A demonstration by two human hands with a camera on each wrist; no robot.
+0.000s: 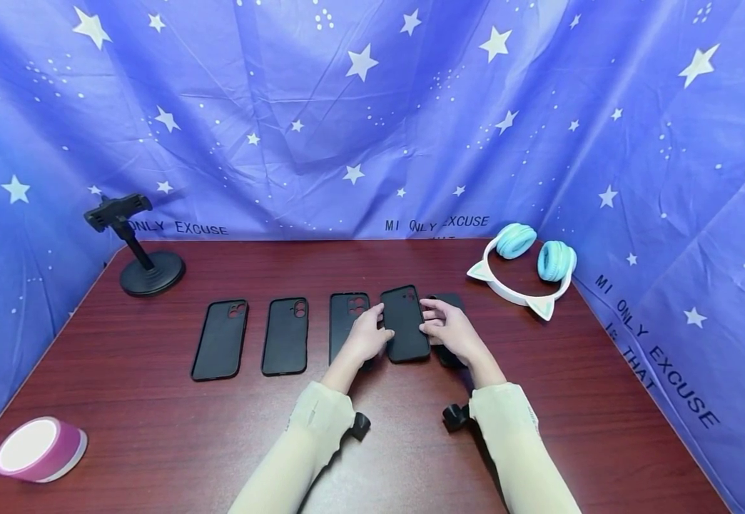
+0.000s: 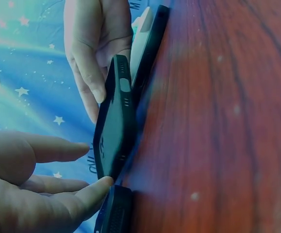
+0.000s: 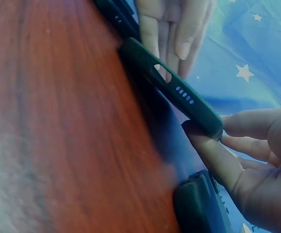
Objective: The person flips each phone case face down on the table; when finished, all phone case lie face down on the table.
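Observation:
A black phone case (image 1: 406,325) with a camera cutout near its top is held tilted, close over the table, between both hands. My left hand (image 1: 365,335) pinches its left edge; in the left wrist view a fingertip (image 2: 106,181) sits at the case's lower corner. My right hand (image 1: 454,330) pinches the opposite edge, a finger tucked under it in the right wrist view. Partly behind the left hand lies another black case (image 1: 340,325). A dark case (image 1: 447,357) lies under the right hand, mostly covered by it.
Two more black phone cases (image 1: 220,339) (image 1: 285,335) lie in the same row to the left. A black phone stand (image 1: 148,271) stands at back left, white cat-ear headphones (image 1: 514,294) at back right. A pink-and-white round object (image 1: 41,450) sits at front left. Starry blue cloth (image 1: 321,143) borders the table.

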